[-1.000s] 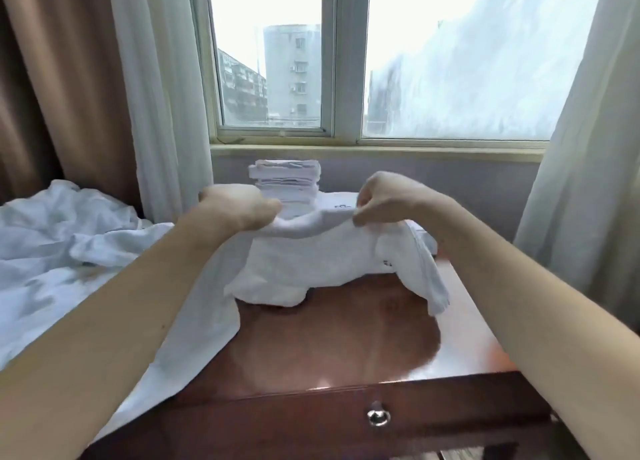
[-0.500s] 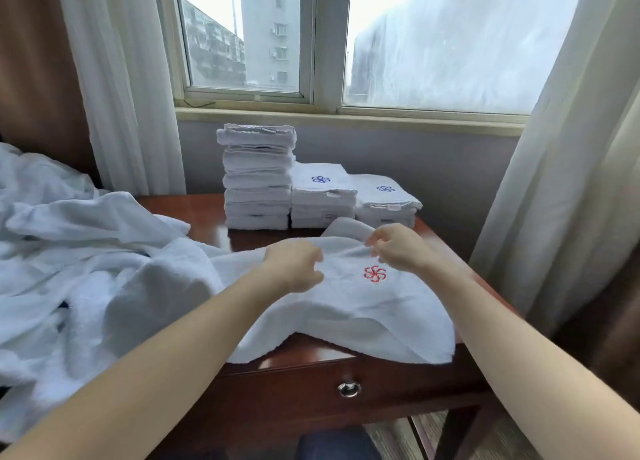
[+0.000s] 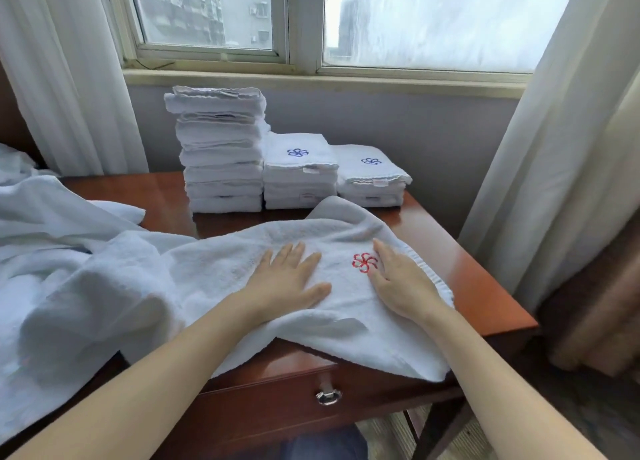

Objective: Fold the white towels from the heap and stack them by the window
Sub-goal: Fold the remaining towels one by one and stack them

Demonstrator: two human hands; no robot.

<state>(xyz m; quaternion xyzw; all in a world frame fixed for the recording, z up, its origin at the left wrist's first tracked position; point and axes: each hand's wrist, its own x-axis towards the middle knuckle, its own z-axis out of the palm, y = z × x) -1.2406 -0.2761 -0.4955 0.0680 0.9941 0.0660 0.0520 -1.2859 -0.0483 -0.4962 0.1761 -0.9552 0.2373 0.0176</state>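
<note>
White towel (image 3: pixel 242 269), rumpled, red emblem

We took this for a hotel bedroom: logo-embroidered towel stacks (image 3: pixel 299 172) stood at the far edge of the wooden desk (image 3: pixel 471 272), below a curtained window (image 3: pixel 415 20).
</note>
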